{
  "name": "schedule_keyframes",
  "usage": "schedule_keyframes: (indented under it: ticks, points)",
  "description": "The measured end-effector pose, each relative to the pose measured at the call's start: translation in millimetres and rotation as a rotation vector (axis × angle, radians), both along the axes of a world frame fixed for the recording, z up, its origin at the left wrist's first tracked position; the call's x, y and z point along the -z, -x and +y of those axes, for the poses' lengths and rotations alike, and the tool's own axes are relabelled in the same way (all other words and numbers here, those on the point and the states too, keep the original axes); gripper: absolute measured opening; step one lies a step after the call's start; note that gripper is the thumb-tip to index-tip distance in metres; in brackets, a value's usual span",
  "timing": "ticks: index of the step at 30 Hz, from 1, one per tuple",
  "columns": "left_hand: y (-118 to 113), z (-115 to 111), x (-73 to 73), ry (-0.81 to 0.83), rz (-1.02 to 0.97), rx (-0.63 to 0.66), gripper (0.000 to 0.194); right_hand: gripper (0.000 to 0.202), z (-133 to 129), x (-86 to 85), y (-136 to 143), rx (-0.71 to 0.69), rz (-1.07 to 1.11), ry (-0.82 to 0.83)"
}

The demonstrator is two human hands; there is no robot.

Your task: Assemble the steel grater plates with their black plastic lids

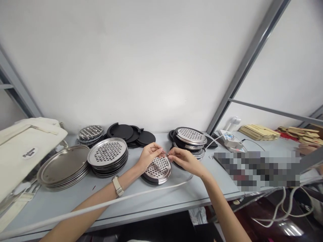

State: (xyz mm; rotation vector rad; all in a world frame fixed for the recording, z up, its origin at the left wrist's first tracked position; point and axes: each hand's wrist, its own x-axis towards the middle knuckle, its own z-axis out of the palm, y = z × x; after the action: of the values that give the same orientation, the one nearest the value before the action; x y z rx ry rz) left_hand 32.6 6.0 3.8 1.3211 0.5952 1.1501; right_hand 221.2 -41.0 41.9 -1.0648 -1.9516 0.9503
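Observation:
Both hands meet above a round perforated metal disc [157, 169] with a black rim part, lying on the grey shelf. My left hand [150, 155] is pinched at the disc's far edge, and my right hand [180, 158] pinches close beside it. Between the fingertips is something small and shiny, too small to name. Left of my hands is a stack of perforated discs [108, 153]. Behind my right hand stands another pile of discs with black rims [191, 136].
Round metal trays [64, 166] and a cream bag [27, 148] fill the left. Black round parts [123, 132] lie by the wall. A white cable [88, 208] crosses in front. Rightward are a power strip [230, 143], wooden pieces [259, 132] and another person's hand [308, 148].

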Motion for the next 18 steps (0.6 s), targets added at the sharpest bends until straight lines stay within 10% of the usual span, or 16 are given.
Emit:
schedule_keyframes:
  ticks: [18]
  points:
    - [-1.8, -8.5, -2.8, -0.020, 0.023, 0.063, 0.032, 0.033, 14.0, 12.7, -5.7, 0.064, 0.115, 0.163]
